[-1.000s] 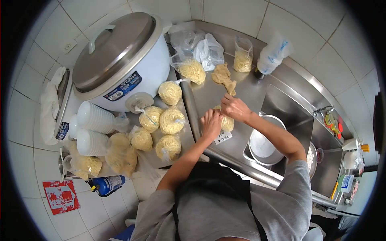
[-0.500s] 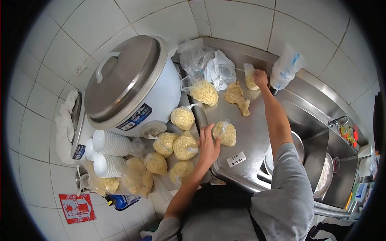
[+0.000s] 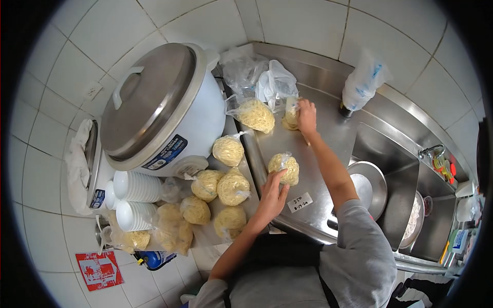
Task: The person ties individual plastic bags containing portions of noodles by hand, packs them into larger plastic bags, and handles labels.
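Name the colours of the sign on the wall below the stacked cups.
The wall sign is red and white, clearest in the head view.

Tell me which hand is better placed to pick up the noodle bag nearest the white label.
Left, I'd judge: the left hand is right at the noodle bag, fingers spread, while the right hand is farther off, occupied with the small bag.

Bright indoor light, soft glare on steel, strong fisheye curve, black rounded edges, mostly sharp focus
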`<state>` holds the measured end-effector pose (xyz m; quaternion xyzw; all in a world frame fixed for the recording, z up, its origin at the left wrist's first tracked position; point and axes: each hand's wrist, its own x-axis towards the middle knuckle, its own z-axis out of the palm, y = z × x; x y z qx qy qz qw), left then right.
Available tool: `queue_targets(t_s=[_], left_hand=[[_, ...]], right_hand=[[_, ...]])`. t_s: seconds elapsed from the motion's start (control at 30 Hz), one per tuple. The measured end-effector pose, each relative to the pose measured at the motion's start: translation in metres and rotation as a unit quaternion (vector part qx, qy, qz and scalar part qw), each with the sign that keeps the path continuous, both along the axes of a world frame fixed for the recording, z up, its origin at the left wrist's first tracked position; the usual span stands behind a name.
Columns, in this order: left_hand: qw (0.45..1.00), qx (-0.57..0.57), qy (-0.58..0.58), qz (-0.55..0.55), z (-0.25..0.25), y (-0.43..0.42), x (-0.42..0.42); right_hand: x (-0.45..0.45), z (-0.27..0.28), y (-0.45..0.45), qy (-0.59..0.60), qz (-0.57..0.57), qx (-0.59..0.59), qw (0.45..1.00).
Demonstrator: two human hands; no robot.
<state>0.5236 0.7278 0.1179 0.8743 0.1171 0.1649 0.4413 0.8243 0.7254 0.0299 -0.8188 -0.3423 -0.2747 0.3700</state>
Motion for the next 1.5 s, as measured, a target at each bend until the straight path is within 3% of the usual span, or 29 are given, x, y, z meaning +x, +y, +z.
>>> queue_targets(t_s=[0.1,0.13,0.23,0.27,0.4,0.53,0.63,0.8,0.9,1.07,1.1,1.23,1.27,1.33,1.43,1.47,1.5], left_hand=[[0.999,-0.031,0.006,-0.016,-0.003,0.003,-0.01],[0.999,-0.047,0.005,-0.022,-0.003,0.006,-0.011],[0.997,-0.074,0.016,-0.011,-0.001,0.004,-0.017],[0.998,-0.066,0.011,-0.014,0.001,0.002,-0.017],[0.998,-0.051,0.004,-0.036,0.004,-0.005,-0.017],[0.997,-0.05,0.015,-0.061,0.004,-0.006,-0.02],[0.996,-0.042,0.019,-0.073,0.009,-0.007,-0.026],[0.995,-0.053,-0.003,-0.081,0.009,-0.005,-0.033],[0.992,-0.076,0.014,-0.102,0.008,-0.01,-0.021],[0.991,-0.093,-0.007,-0.1,0.015,-0.017,0.047],[0.991,-0.099,-0.025,-0.091,0.015,-0.017,0.066],[0.99,-0.058,-0.099,-0.081,0.005,-0.022,0.133],[0.985,-0.091,-0.015,-0.143,0.005,-0.021,0.143],[0.942,-0.148,0.151,-0.259,0.011,-0.015,0.158],[0.97,-0.09,0.056,-0.22,0.007,-0.022,0.148],[0.963,-0.177,-0.007,-0.201,0.011,-0.023,0.145],[0.946,-0.262,-0.068,-0.177,0.016,-0.024,0.142]], right_hand=[[0.03,0.008,-0.009,0.046,0.009,0.017,0.999],[0.035,0.023,-0.015,0.14,0.03,0.08,0.986],[0.025,0.07,-0.016,0.233,0.019,0.106,0.966],[0.021,0.07,-0.012,0.186,0.011,0.115,0.976],[0.004,0.049,0.003,0.084,-0.054,0.029,0.995],[0.005,0.013,0.0,0.086,-0.033,-0.213,0.973],[0.035,0.016,-0.016,0.075,-0.058,-0.301,0.949],[0.019,0.061,-0.082,0.176,-0.089,-0.214,0.957],[-0.011,0.094,-0.118,0.076,0.01,-0.088,0.993],[-0.06,0.143,-0.163,0.198,0.044,-0.035,0.979],[-0.066,0.142,-0.167,0.156,0.072,-0.006,0.985],[-0.093,0.135,-0.177,0.346,0.195,0.072,0.915],[-0.1,0.133,-0.18,0.362,0.202,0.066,0.908],[-0.113,0.124,-0.181,0.329,0.2,0.105,0.917],[-0.132,0.088,-0.187,0.181,0.129,0.013,0.975],[-0.133,0.085,-0.186,0.11,0.109,-0.033,0.987],[-0.13,0.083,-0.188,0.159,0.119,-0.037,0.979]])
